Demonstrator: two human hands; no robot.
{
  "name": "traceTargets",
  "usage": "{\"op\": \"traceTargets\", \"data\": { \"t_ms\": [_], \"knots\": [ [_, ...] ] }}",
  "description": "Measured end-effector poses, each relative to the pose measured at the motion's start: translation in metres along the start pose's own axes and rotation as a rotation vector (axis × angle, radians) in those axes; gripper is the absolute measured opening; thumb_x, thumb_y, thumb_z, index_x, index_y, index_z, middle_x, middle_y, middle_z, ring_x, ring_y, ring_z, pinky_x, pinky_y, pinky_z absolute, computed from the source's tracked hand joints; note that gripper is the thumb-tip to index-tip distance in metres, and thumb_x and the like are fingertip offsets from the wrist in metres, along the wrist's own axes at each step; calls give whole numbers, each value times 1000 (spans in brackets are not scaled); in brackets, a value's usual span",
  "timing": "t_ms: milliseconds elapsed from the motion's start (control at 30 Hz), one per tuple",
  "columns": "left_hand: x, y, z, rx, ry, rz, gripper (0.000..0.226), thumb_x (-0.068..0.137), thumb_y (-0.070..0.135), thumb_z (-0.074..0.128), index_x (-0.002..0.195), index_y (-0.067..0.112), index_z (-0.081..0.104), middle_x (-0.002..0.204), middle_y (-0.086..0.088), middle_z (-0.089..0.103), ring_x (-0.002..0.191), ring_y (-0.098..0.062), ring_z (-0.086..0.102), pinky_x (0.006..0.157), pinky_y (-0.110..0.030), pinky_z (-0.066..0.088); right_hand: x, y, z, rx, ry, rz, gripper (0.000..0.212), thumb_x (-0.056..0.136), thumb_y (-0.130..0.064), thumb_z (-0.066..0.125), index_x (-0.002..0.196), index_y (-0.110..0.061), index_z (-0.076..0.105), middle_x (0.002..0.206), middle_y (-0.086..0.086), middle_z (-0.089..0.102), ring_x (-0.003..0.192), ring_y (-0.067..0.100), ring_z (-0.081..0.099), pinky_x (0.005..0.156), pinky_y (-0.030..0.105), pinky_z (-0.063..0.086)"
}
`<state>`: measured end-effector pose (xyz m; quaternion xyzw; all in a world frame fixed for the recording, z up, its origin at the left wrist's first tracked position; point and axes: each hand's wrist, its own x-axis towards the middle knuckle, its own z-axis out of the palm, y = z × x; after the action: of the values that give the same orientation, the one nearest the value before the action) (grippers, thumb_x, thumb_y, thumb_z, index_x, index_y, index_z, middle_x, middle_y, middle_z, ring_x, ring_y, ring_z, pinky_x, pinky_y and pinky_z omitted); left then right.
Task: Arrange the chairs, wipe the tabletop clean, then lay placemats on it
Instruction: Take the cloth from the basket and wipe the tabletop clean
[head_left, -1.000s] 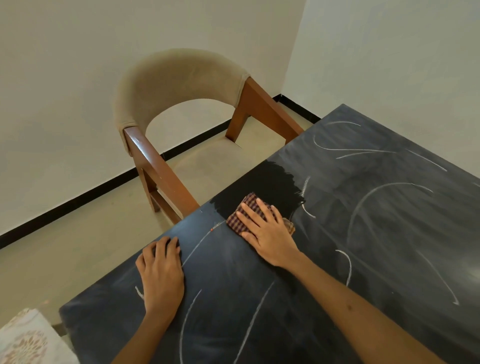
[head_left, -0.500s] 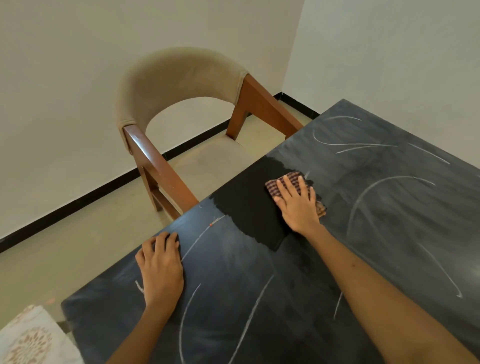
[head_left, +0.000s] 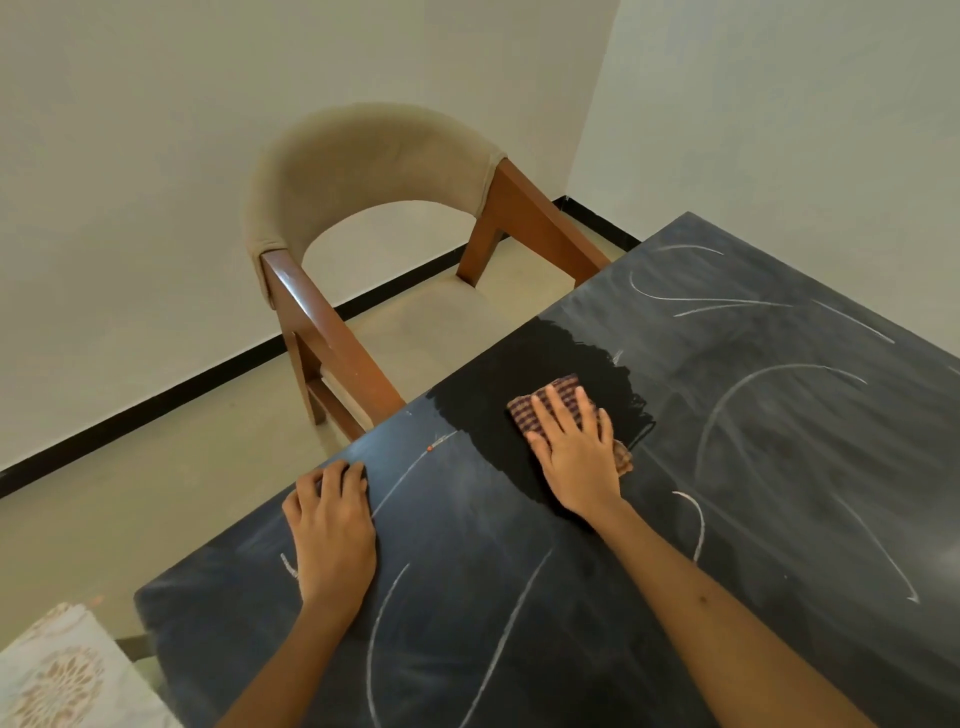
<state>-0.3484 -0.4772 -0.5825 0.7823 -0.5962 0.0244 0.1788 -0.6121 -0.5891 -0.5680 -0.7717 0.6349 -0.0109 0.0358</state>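
My right hand (head_left: 574, 457) lies flat on the cloth (head_left: 553, 402), fingers spread and pressing it down onto the table (head_left: 779, 467); the hand is not curled around the cloth, only laid over it, so the checked fabric shows past my fingertips and again at the outer side of my palm. The cloth sits near the table's far edge, on the side where the chair (head_left: 374, 218) stands, and it rests inside a dark patch (head_left: 519, 374) that looks wet and clean against the grey, dusty rest of the table. That patch runs from the table's edge by the chair inward to just past the cloth. My left hand (head_left: 332, 535) rests palm down on the table close to the same edge, nearer to me than the cloth, fingers slightly bent and holding nothing. Pale chalk lines (head_left: 769, 374) curve across the table on the unwiped part, some between my two arms and several on the side of the cloth away from the chair. The chair stands just beside the table with its wooden arms reaching to the table's edge and its padded back turned to the wall. A patterned fabric (head_left: 57, 670) shows off the table's near corner; I cannot tell what it is.
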Motion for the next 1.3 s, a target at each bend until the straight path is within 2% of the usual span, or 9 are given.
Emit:
{"op": "traceTargets", "data": {
  "t_ms": [133, 233, 333, 533, 633, 700, 867, 1033, 1300],
  "knots": [
    [1, 2, -4, 9, -40, -4, 33, 87, 13, 49, 115, 2, 62, 117, -17, 59, 106, -35, 50, 88, -49, 42, 31, -32, 2, 23, 13, 185, 54, 102, -47, 20, 154, -31, 16, 162, -5, 12, 149, 29, 1, 118, 51, 3],
    [2, 1, -7, 3, -75, -20, 33, 83, 12, 55, 114, 4, 63, 117, -15, 61, 106, -34, 53, 88, -48, 44, 47, -61, 4, 47, -22, 179, 55, 102, -48, 20, 154, -30, 14, 163, -4, 9, 149, 30, 0, 118, 53, 5],
    [-1, -5, -9, -33, -20, -37, 27, 85, 5, 61, 112, 6, 65, 114, -13, 65, 103, -31, 56, 87, -46, 44, 44, -96, 3, 41, -28, 15, 55, 102, -47, 21, 154, -30, 15, 162, -4, 10, 149, 30, 2, 117, 52, 4],
    [-38, -54, -28, 8, 55, -227, 27, 91, 8, 50, 114, 8, 65, 118, -13, 62, 107, -34, 51, 88, -48, 38, -15, -178, 14, 20, -72, -524, 56, 98, -49, 19, 149, -30, 31, 158, -3, 27, 147, 30, 16, 117, 54, 15],
    [-53, -78, -39, 5, 51, -397, 27, 92, 9, 54, 118, 5, 62, 122, -16, 58, 112, -38, 45, 91, -52, 36, -19, -176, 14, 0, -67, -592, 53, 100, -49, 23, 148, -31, 33, 157, -4, 30, 147, 28, 18, 118, 51, 14],
    [-62, -85, -43, -17, 50, -513, 31, 95, 14, 49, 124, 4, 55, 130, -18, 51, 119, -40, 40, 96, -54, 34, -9, -166, 11, 0, -51, -513, 54, 100, -50, 18, 151, -33, 27, 159, -6, 24, 148, 27, 12, 119, 51, 11],
    [-75, -89, -48, -266, 77, -694, 47, 101, 24, 36, 139, -3, 39, 147, -22, 34, 133, -41, 29, 110, -52, 22, 25, -128, 8, 39, -34, -74, 54, 102, -48, 19, 153, -31, 18, 162, -6, 12, 149, 28, 2, 118, 51, 5],
    [-75, -89, -50, -465, 126, -733, 50, 104, 29, 25, 143, 1, 35, 155, -14, 25, 143, -29, 19, 118, -46, 17, 20, -144, 7, 40, -36, 39, 54, 103, -45, 21, 154, -29, 17, 162, -2, 11, 148, 33, 0, 117, 55, 5],
    [-75, -87, -50, -449, 112, -708, 51, 104, 31, 24, 145, 2, 30, 156, -15, 22, 144, -29, 18, 118, -42, 16, -51, -218, 14, 45, -79, -475, 55, 101, -49, 21, 152, -30, 21, 161, -3, 17, 149, 29, 6, 119, 53, 8]
  ]
}}
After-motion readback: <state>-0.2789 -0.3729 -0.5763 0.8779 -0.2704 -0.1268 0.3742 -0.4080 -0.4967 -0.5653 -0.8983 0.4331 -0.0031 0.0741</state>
